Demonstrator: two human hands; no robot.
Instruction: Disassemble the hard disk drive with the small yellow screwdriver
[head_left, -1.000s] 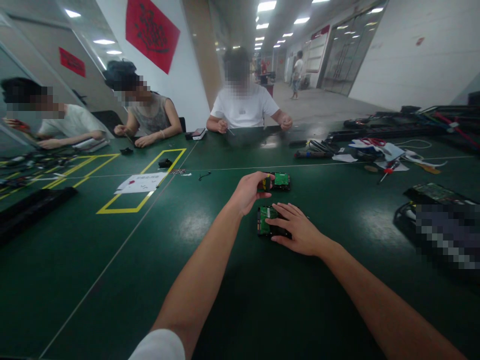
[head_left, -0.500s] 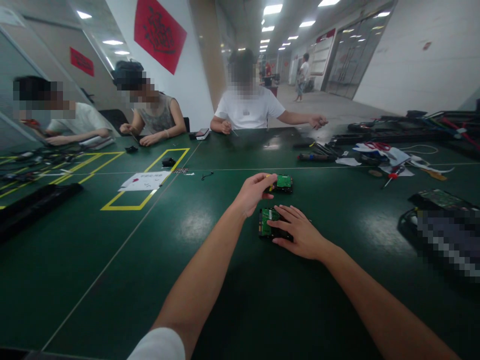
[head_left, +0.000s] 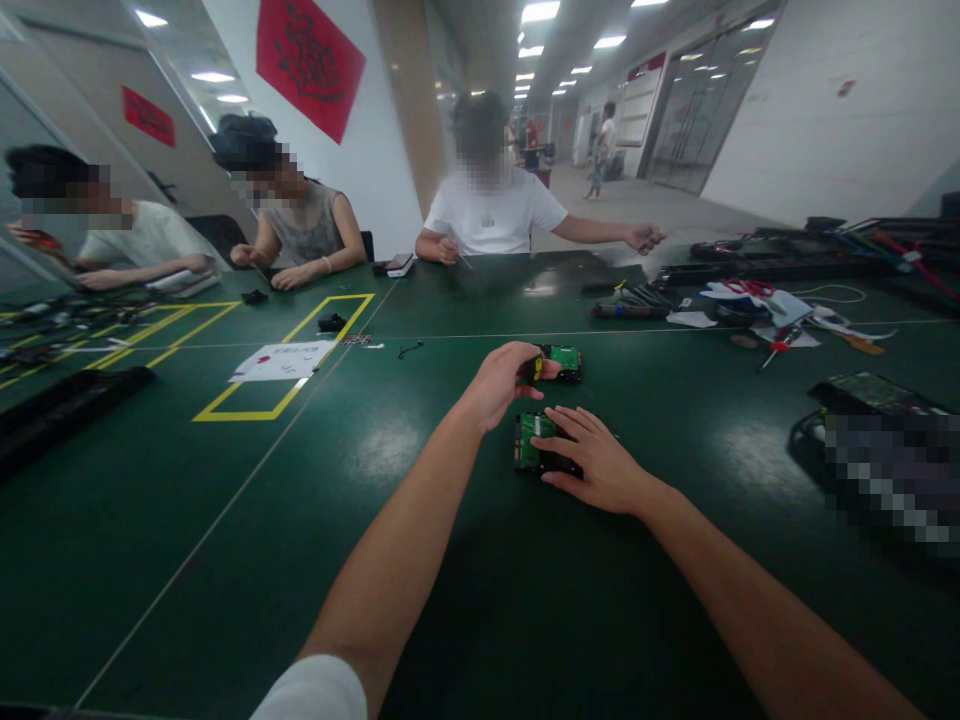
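My right hand (head_left: 600,462) lies flat with fingers spread on a hard drive (head_left: 527,443) that shows its green circuit board, in the middle of the dark green table (head_left: 225,560). My left hand (head_left: 501,381) is curled just beyond it, pinching a small black and yellow tool (head_left: 535,368) between thumb and fingers. A second hard drive (head_left: 562,361) with a green board lies right behind that hand.
Three people sit along the far side; the middle one stretches an arm to the right. A paper sheet (head_left: 283,361) lies in a yellow-taped rectangle (head_left: 274,360) at left. Tools, cables and papers (head_left: 750,305) crowd the right. A black tray (head_left: 64,410) lies far left.
My hands have hardly moved. My left hand has turned slightly, and the black and yellow tool shows more in its fingers. The middle person's arm reached out to the right.
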